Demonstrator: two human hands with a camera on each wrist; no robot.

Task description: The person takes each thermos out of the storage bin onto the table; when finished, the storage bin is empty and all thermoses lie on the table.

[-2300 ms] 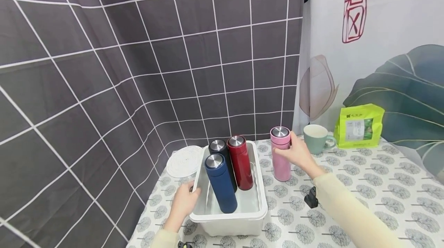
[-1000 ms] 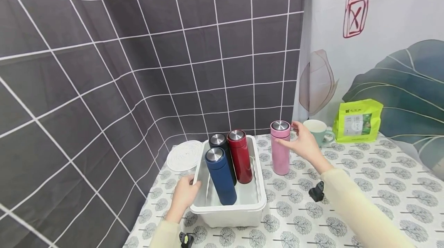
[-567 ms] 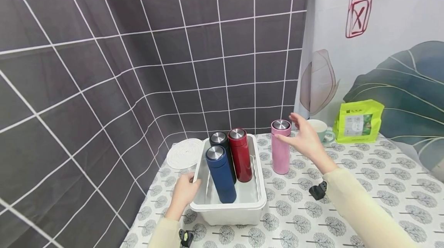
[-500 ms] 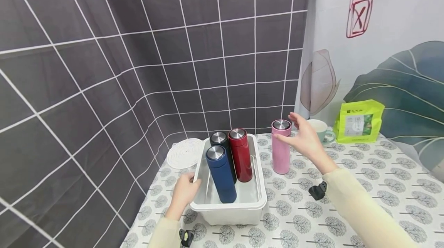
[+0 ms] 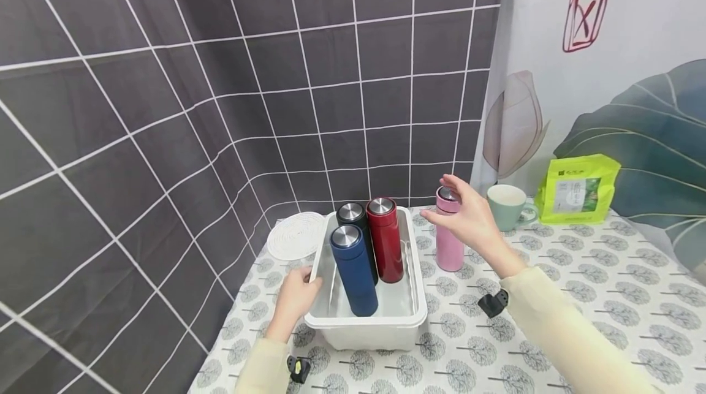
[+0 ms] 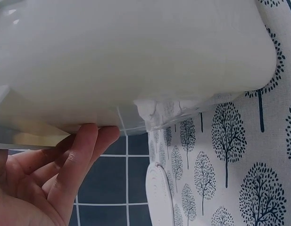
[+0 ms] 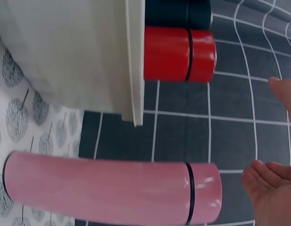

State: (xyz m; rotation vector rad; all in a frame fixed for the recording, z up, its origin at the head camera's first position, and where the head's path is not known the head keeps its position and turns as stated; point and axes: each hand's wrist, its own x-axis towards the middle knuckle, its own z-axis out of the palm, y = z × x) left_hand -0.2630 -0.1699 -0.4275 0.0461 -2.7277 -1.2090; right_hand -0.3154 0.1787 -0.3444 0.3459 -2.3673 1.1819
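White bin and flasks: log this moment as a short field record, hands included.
left hand: holds the left rim of the white bin
right hand: open, raised beside the top of the pink flask, not gripping it
in bin: blue flask, red flask, black flask, all upright
pink flask: upright on the tablecloth, right of the bin
nearby: green mug, green pouch, white coaster

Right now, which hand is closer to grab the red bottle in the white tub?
Probably the right hand. It is open and free, hovering beside the pink bottle, just across the tub wall from the red bottle. The left hand is busy gripping the white tub by its rim.
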